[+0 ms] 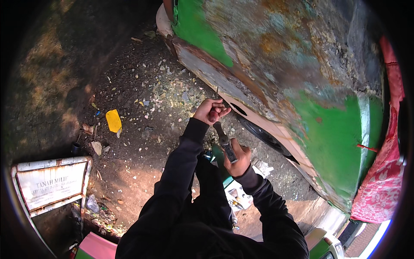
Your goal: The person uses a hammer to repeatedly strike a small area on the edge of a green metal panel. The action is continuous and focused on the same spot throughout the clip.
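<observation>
Paint-flecked dirt spreads beneath the rusty green-and-cream vehicle panel (302, 86), where the left hand (210, 111) clenches a thin metal chisel (217, 91) against the lower edge and the right hand (238, 160) grips a dark-handled hammer (224, 141) — a glancing blow could hit knuckles.

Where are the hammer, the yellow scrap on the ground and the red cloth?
hammer (225, 144): head view, on its dark handle.
yellow scrap (114, 120): head view, its middle.
red cloth (379, 190): head view, its lower patterned part.
</observation>
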### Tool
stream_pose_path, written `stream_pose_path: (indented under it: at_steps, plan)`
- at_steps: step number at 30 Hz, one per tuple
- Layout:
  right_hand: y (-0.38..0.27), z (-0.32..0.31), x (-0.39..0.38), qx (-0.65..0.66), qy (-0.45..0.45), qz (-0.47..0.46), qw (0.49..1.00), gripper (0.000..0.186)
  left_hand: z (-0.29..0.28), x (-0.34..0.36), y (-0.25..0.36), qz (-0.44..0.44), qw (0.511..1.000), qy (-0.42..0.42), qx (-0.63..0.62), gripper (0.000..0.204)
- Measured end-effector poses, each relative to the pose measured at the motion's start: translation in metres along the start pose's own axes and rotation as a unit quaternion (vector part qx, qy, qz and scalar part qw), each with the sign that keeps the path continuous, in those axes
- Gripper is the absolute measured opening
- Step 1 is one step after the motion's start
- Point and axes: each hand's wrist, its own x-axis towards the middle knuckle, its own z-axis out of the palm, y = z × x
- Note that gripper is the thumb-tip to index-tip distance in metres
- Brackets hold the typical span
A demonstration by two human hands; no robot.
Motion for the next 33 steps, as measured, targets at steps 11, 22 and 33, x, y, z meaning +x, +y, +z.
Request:
stream_pose_path:
  at_steps: [11,22,33]
  plan:
    - [0.012,0.006,0.000,-0.046,0.027,-0.117,0.992,0.018,0.002,0.007,0.000,0.023,0.999,0.038,-0.005,0.033]
    - [0.037,0.012,-0.005,-0.068,0.010,-0.082,0.994,0.018,0.012,0.012,-0.007,0.048,0.993,0.109,0.020,0.028]
    - [0.008,0.008,0.000,-0.061,-0.021,0.003,0.998,0.041,-0.004,0.015,-0.003,0.011,0.996,0.072,0.045,0.034]
